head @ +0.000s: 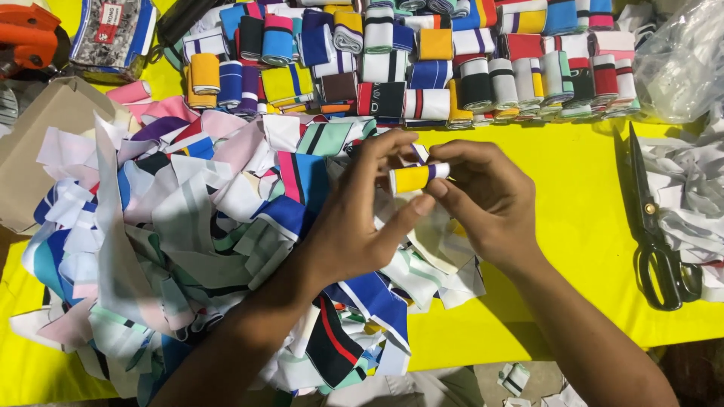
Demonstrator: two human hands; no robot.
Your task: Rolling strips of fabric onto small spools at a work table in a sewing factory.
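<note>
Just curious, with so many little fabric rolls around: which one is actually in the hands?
The yellow-and-white roll, pinched between the left hand and right hand; the other rolls lie stacked along the table's far edge.

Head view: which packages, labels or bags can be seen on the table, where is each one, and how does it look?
Plastic packet: top left corner, flat, clear with blue edges and a speckled grey filling.
Label: on that packet, small red rectangle with white print.
Clear plastic bag: top right corner, crumpled, see-through.
Cardboard piece: left edge, brown, partly under the fabric strips.
No screens or signs.
</note>
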